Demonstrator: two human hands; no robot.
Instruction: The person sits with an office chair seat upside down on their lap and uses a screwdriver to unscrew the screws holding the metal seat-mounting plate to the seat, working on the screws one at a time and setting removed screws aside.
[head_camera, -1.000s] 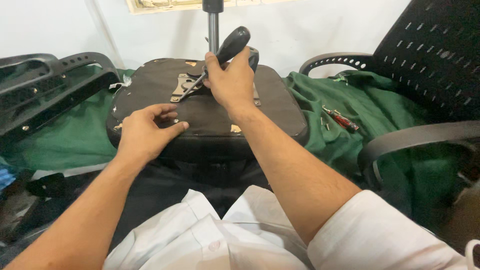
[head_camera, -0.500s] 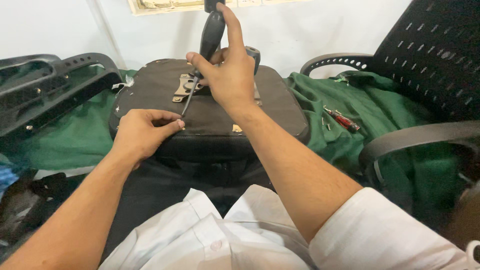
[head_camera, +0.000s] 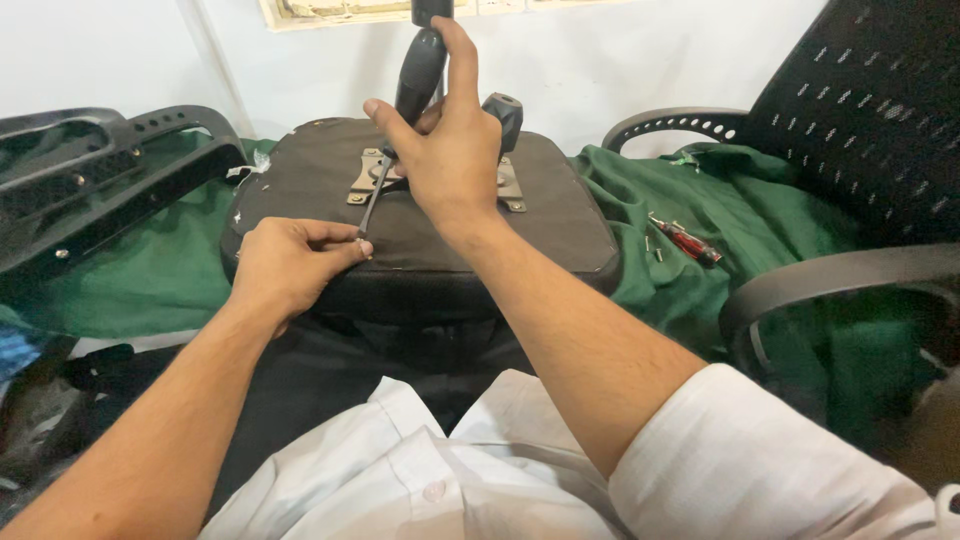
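An upturned black chair seat lies in front of me, with a metal mounting plate and a chrome post at its middle. My right hand grips the dark handle of a screwdriver, held nearly upright, its thin shaft slanting down to the left. My left hand rests on the seat's near edge and pinches a small screw at the shaft's tip.
A green cloth covers the surface under the seat. A small red-handled tool and loose screws lie on it at right. A black mesh office chair stands at right. Black plastic armrests lie at left.
My right hand has swung the screwdriver from lying low over the seat to nearly upright. The tip has come down to my left fingers at the seat's near edge.
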